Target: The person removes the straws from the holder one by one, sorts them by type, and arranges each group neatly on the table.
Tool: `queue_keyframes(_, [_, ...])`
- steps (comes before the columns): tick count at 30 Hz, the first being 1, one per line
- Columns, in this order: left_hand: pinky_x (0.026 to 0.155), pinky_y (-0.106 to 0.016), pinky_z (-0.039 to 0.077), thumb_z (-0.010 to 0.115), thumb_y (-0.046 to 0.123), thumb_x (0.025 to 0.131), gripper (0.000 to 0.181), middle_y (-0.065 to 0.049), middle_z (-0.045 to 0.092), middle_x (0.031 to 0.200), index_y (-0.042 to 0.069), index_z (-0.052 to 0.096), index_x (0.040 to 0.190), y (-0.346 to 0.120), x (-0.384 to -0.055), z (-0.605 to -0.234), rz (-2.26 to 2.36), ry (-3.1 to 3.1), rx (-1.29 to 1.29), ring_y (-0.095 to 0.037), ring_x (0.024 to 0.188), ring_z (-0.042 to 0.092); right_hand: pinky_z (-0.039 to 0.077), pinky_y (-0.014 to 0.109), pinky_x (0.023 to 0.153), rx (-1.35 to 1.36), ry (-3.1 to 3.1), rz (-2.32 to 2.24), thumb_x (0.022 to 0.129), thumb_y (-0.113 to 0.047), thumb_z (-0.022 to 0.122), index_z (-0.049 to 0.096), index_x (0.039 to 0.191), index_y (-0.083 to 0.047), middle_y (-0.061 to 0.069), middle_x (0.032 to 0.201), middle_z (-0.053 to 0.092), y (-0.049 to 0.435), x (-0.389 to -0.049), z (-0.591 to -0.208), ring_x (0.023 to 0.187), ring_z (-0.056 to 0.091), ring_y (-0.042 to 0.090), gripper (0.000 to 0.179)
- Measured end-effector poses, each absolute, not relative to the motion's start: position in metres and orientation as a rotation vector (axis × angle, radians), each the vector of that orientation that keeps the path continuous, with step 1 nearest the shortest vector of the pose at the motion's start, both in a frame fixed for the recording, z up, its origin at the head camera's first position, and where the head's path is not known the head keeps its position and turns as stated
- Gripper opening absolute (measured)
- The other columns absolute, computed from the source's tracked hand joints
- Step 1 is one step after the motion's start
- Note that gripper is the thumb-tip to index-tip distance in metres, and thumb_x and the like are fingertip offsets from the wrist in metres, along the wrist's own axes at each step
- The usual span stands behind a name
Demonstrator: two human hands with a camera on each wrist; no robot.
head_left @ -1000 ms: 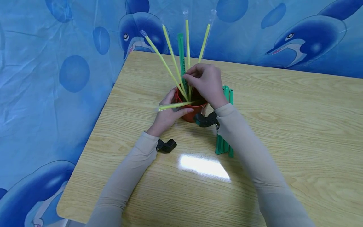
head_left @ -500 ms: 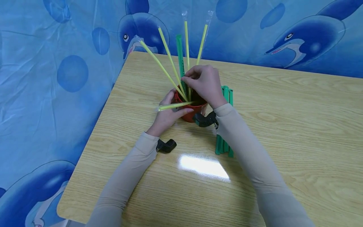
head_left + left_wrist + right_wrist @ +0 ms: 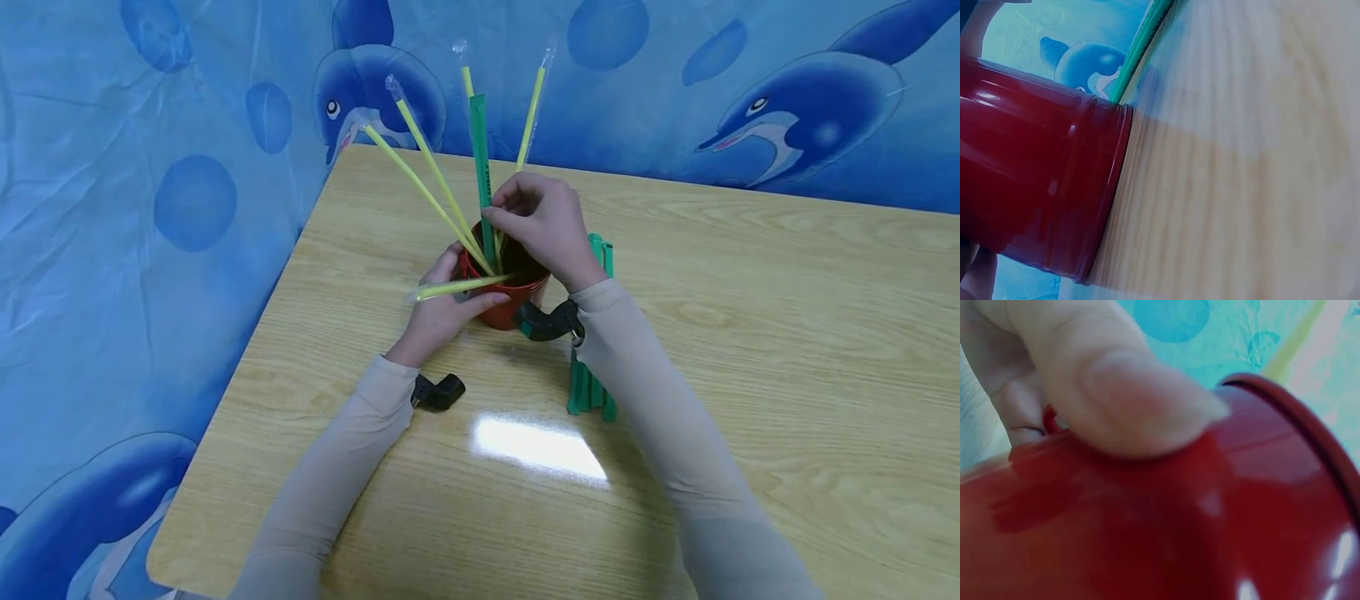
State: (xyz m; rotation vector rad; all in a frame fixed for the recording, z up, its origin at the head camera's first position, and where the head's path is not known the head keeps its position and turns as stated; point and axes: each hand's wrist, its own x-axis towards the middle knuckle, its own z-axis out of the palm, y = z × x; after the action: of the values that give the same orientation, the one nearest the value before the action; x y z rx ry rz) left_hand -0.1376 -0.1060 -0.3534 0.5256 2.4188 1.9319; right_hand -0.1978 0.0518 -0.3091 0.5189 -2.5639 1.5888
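Note:
A red bucket (image 3: 501,310) stands on the table, gripped around its left side by my left hand (image 3: 437,312). The left thumb (image 3: 1141,406) presses on the bucket's glossy wall in the right wrist view. Several yellow straws (image 3: 420,179) in clear wrappers fan out of the bucket, and one yellow straw (image 3: 453,288) leans low over the left hand. My right hand (image 3: 543,218), over the bucket's mouth, pinches a green-wrapped straw (image 3: 481,146) that stands in it. The lower ends of the straws are hidden inside.
Several green-wrapped straws (image 3: 591,390) lie side by side on the wooden table (image 3: 750,350), partly hidden under the right forearm. A blue dolphin-print sheet (image 3: 202,200) hangs behind the table and along its left side.
The yellow straws lean further left; the middle one has passed behind the green straw. The green straw has shifted slightly. Both hands stay about where they were.

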Motion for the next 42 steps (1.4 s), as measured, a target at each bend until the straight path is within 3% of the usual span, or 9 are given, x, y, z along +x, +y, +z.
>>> queue_keyframes(10, [0.095, -0.031, 0.044, 0.073, -0.001, 0.08, 0.06, -0.021, 0.053, 0.126, -0.007, 0.041, 0.13, -0.108, -0.137, -0.358, 1.977, 2.367, 0.495, -0.025, 0.115, 0.051, 0.051, 0.025, 0.065, 0.501, -2.369, 1.784, 0.086, -0.011, 0.07, 0.068, 0.091, 0.002, 0.009, 0.083, 0.068, 0.059, -0.195, -0.316, 0.07, 0.062, 0.015, 0.014])
queue_keyframes(17, [0.095, -0.029, 0.045, 0.076, 0.004, 0.078, 0.065, -0.01, 0.055, 0.127, 0.002, 0.042, 0.134, -0.111, -0.152, -0.389, 2.038, 2.356, 0.575, -0.014, 0.115, 0.052, 0.052, 0.026, 0.069, 0.497, -2.205, 1.807, 0.085, -0.007, 0.069, 0.069, 0.09, 0.003, 0.003, 0.081, 0.068, 0.069, -0.187, -0.309, 0.072, 0.062, 0.016, 0.012])
queue_keyframes(27, [0.095, -0.031, 0.045, 0.076, 0.003, 0.078, 0.063, -0.012, 0.053, 0.129, 0.0, 0.043, 0.132, -0.108, -0.152, -0.39, 2.06, 2.33, 0.523, -0.018, 0.114, 0.051, 0.053, 0.03, 0.069, 0.565, -1.874, 1.837, 0.084, 0.003, 0.067, 0.068, 0.087, 0.004, -0.003, 0.079, 0.068, 0.087, -0.174, -0.298, 0.07, 0.064, 0.019, 0.003])
queue_keyframes(34, [0.099, -0.029, 0.043, 0.079, 0.001, 0.074, 0.066, -0.011, 0.055, 0.126, 0.001, 0.046, 0.132, -0.108, -0.152, -0.389, 2.093, 2.336, 0.493, -0.016, 0.116, 0.053, 0.052, 0.028, 0.069, 0.501, -1.756, 1.875, 0.081, 0.008, 0.065, 0.069, 0.084, 0.002, 0.001, 0.078, 0.069, 0.097, -0.162, -0.286, 0.068, 0.064, 0.017, 0.007])
queue_keyframes(42, [0.092, -0.031, 0.047, 0.078, 0.003, 0.076, 0.065, -0.01, 0.055, 0.126, 0.002, 0.045, 0.132, -0.108, -0.154, -0.39, 2.087, 2.337, 0.565, -0.017, 0.113, 0.054, 0.053, 0.027, 0.068, 0.465, -1.676, 1.842, 0.079, 0.01, 0.067, 0.068, 0.083, 0.007, 0.005, 0.077, 0.069, 0.11, -0.155, -0.285, 0.066, 0.063, 0.02, 0.005])
